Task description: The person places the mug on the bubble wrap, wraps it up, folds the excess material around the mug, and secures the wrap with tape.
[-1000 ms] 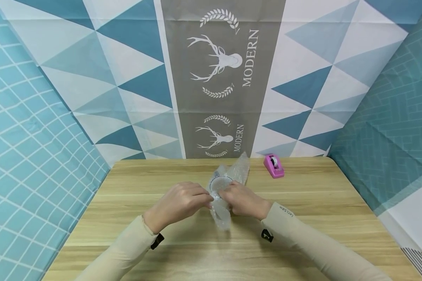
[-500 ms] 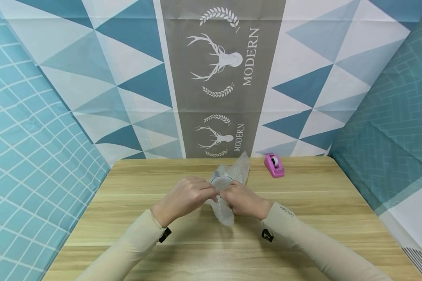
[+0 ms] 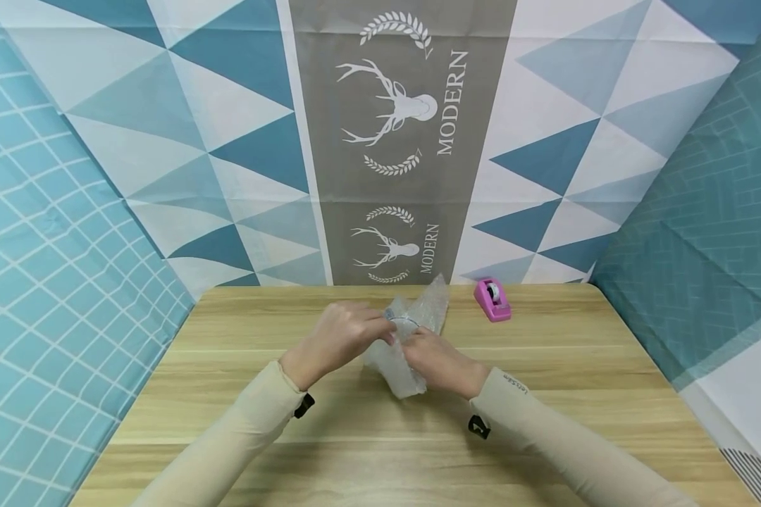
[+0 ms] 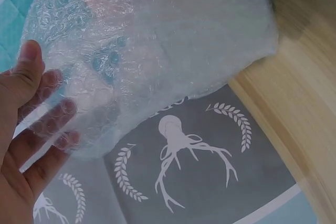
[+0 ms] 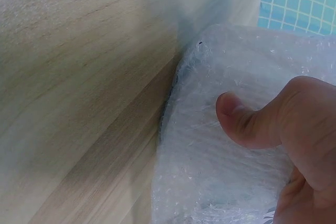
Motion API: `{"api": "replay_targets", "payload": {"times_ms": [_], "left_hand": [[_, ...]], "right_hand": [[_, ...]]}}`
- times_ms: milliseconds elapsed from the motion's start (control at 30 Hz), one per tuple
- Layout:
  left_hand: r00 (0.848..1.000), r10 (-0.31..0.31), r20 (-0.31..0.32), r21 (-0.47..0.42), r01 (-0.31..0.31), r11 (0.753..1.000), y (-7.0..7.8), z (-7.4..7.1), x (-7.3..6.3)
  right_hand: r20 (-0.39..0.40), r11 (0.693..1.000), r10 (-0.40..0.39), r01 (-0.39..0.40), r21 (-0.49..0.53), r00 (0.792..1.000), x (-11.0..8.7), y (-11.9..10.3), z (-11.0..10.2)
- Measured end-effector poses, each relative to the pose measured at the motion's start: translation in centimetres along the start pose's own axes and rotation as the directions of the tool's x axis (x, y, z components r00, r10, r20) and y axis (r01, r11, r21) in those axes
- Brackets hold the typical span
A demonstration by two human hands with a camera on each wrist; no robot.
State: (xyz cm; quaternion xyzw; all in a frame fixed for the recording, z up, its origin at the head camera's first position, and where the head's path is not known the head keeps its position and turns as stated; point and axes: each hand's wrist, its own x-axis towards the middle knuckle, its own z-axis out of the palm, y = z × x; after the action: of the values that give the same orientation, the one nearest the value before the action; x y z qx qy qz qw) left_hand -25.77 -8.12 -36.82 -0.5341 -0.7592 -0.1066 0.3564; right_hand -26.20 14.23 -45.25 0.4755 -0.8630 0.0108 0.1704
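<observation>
Two hands worked the bubble wrap [image 3: 390,370] at mid-table: the left hand [image 3: 349,331] at its ten o'clock, the right hand [image 3: 442,360] at its four, a pink tape dispenser [image 3: 492,299] toward two. I judged the wrap light, soft and slippery, best pinched by its edge, and the round-rimmed thing [image 3: 406,322] inside stiffer, perhaps fragile, wanting a full-handed hold. The left wrist camera showed what the head view hid: thumb before the sheet, spread fingers behind, pinching. The right thumb pressed the wrap, fingers bent; how tightly, I couldn't tell.
</observation>
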Motion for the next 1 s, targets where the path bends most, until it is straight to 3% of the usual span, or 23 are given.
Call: {"api": "replay_targets", "payload": {"times_ms": [267, 400, 600, 767, 833, 933, 1000], "left_hand": [[0.998, -0.015, -0.058, 0.096, 0.020, 0.995, 0.1, 0.4, 0.4], [0.993, -0.057, -0.104, 0.140, 0.071, 0.988, 0.8, 0.6, 0.1], [0.970, -0.220, -0.101, 0.031, 0.224, 0.974, 2.1, 1.3, -0.9], [0.952, -0.296, -0.083, -0.069, 0.291, 0.954, 2.7, 1.8, -1.6], [0.938, -0.344, -0.044, -0.137, 0.335, 0.932, 2.9, 1.9, -1.9], [0.901, -0.432, 0.046, -0.275, 0.427, 0.861, 3.4, 2.1, -2.5], [0.883, -0.459, 0.097, -0.342, 0.463, 0.818, 3.8, 2.4, -3.1]], "right_hand": [[-0.040, 0.999, -0.034, 0.033, -0.007, 0.999, -0.3, 0.2, 0.1], [-0.079, 0.999, -0.047, 0.048, 0.012, 0.996, -0.4, 0.3, 0.2], [-0.104, 0.998, -0.062, 0.063, 0.008, 0.993, -0.4, 0.3, 0.0], [-0.094, 0.998, -0.063, 0.066, 0.020, 0.994, -0.1, 0.3, 0.2], [-0.093, 0.998, -0.052, 0.055, 0.032, 0.994, -0.1, 0.2, 0.2], [-0.096, 0.998, -0.029, 0.034, 0.046, 0.995, -0.2, 0.1, 0.1], [-0.101, 0.998, -0.018, 0.024, 0.059, 0.995, -0.3, 0.0, 0.0]]}}
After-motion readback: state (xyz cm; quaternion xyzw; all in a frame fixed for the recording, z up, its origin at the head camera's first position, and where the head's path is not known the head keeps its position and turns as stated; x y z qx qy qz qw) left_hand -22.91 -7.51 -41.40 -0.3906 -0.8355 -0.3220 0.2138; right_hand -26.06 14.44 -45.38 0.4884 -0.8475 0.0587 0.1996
